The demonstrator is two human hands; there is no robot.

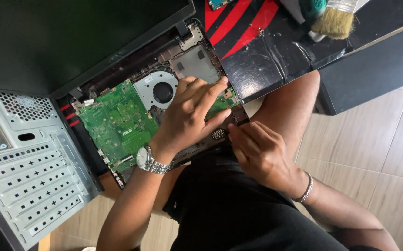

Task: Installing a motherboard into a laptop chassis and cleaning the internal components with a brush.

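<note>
left hand (190, 116) lies flat, fingers spread, on the green board (117, 121); right hand (257, 151) pinches the laptop base's (225, 122) lower-right edge.

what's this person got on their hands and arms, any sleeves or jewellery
No sleeves: both forearms are bare. The left hand has a silver metal-link wristwatch with a pale dial at the wrist. The right hand has a thin silver chain bracelet. No gloves or visible rings.

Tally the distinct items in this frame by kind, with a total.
Opened laptop, green motherboard and cooling fan exposed, left hand and right hand on it: 1
Desktop computer case: 1
Paintbrush: 1
Wristwatch: 1
Bracelet: 1
Total: 5
</note>
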